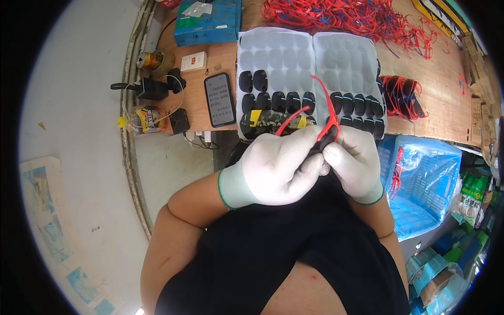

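Observation:
Both my hands wear white knit gloves and meet in front of my chest. Between them is a red eyeglass frame (329,113), its temples pointing up and away from me. My left hand (278,170) grips one side of it, fingers curled. Thumb and fingers of my right hand (358,160) pinch the other side. A dark lens (327,139) shows at the frame's rim between the hands; how far it sits in the rim is hidden. Just beyond lies a pale tray sheet (275,38) with rows of dark lenses (278,101).
Tangled red frames (336,21) are heaped at the back; red glasses with dark lenses (404,97) lie to the right. A phone (220,100), cigarette pack (194,61) and blue box (207,23) stand left. A camouflage-and-yellow roll (273,121) edges the tray. A blue crate (420,184) sits at right.

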### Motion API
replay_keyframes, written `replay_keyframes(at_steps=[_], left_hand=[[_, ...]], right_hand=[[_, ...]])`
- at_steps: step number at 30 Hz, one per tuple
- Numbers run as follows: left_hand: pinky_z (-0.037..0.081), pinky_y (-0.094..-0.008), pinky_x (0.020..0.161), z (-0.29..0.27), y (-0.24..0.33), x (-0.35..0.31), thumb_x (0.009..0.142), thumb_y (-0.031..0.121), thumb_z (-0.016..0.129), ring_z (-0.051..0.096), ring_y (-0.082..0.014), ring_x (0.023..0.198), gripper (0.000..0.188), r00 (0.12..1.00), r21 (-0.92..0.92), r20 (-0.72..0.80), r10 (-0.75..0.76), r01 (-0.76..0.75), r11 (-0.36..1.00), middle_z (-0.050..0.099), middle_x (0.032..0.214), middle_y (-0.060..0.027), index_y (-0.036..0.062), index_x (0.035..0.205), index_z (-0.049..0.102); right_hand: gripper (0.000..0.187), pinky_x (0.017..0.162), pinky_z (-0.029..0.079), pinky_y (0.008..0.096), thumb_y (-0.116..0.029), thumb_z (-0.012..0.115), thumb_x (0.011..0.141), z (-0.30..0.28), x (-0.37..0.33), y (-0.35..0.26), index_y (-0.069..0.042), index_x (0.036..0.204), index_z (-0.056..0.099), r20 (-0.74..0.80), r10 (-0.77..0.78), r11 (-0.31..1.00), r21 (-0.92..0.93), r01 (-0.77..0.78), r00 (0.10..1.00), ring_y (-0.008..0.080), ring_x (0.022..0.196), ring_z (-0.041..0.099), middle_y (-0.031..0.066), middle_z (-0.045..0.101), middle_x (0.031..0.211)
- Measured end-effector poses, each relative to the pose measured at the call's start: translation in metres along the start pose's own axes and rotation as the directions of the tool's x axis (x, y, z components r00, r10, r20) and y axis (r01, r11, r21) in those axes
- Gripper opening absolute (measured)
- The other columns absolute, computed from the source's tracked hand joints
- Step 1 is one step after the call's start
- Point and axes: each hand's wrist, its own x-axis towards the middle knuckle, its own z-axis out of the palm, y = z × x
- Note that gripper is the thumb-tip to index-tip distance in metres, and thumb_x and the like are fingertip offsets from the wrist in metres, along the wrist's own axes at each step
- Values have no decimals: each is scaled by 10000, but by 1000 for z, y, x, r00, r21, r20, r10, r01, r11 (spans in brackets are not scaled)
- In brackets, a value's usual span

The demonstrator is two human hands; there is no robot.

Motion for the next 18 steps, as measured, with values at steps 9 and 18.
replay_keyframes(at_steps=[9, 18], left_hand=[[478, -295, 517, -39, -7, 1, 812, 68, 716, 614, -192, 519, 223, 872, -76, 473, -128, 185, 980, 644, 717, -59, 14, 1023, 665], [543, -355, 817, -62, -178, -16, 747, 601, 799, 709, -275, 888, 679, 545, 337, -276, -792, 826, 451, 723, 915, -169, -18, 992, 666]], right_hand=[[406, 923, 473, 447, -134, 843, 716, -21, 23, 6, -14, 1010, 590, 331, -536, 696, -347, 628, 777, 331, 935, 621, 141, 626, 979], [39, 674, 458, 353, 12, 631, 833, -18, 7, 8, 17, 870, 619, 96, -508, 765, -405, 500, 856, 258, 690, 573, 116, 578, 743]])
